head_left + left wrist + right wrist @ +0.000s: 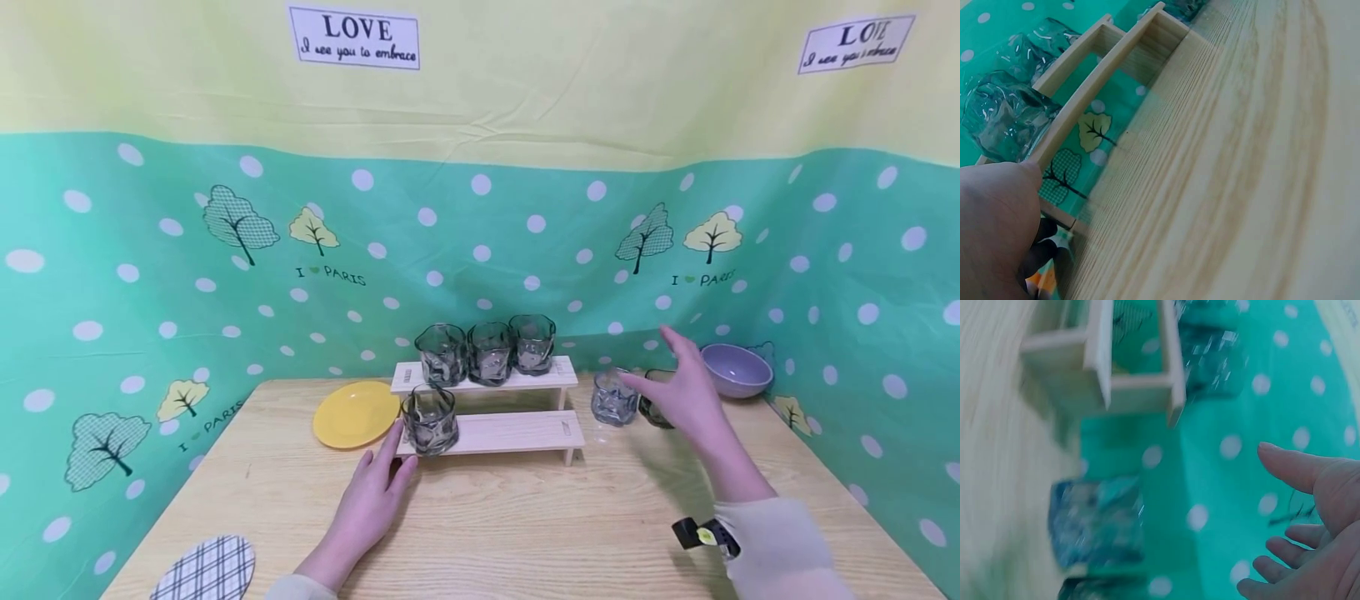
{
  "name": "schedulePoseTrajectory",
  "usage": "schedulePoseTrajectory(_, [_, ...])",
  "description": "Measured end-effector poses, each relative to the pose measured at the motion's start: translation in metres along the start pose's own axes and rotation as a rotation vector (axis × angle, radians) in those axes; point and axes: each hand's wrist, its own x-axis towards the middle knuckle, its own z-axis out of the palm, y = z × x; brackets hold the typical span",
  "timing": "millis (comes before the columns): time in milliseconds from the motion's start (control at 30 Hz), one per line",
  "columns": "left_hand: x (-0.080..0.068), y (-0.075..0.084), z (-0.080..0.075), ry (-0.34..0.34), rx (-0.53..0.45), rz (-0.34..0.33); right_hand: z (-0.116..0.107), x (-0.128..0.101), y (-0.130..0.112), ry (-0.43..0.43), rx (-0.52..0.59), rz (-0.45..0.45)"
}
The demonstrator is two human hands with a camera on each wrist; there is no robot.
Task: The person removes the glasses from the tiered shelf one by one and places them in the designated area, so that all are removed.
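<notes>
A two-tier wooden rack (517, 429) stands mid-table. Three smoky wavy glasses (490, 353) line its top step, and one glass (429, 421) sits at the left end of the lower step. My left hand (397, 454) lies flat on the table, its straight fingers touching the rack's left end beside that glass (1004, 119). My right hand (648, 358) hovers open, fingers spread, just right of a clear glass (611, 398) standing on the table. A darker glass (651, 410) is partly hidden behind this hand. The right wrist view is blurred but shows the open palm (1316, 550) near the glass (1097, 519).
A yellow plate (356, 414) lies left of the rack and a purple bowl (737, 369) sits at the back right. A plaid coaster (208, 571) is at the near left corner. Green dotted cloth walls enclose the wooden table (525, 525).
</notes>
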Motion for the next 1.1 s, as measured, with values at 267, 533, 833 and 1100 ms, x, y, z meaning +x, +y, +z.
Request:
schedulePoseTrajectory(267, [0.000,-0.002,0.001,0.016,0.001,0.032,0.020,-0.016,-0.041,-0.037,0.028,-0.100])
schedulePoseTrajectory(533, [0.000,-0.002,0.001,0.031,0.003,0.053,0.049,-0.027,-0.068,-0.118,0.088,-0.151])
schedulePoseTrajectory(833, [0.000,0.000,0.000,0.027,-0.001,0.051,0.087,-0.040,-0.094,-0.226,0.165,-0.181])
schedulePoseTrajectory(1100, [0.000,0.000,-0.001,0.021,0.005,0.051,0.124,-0.044,-0.106,-0.302,0.264,-0.189])
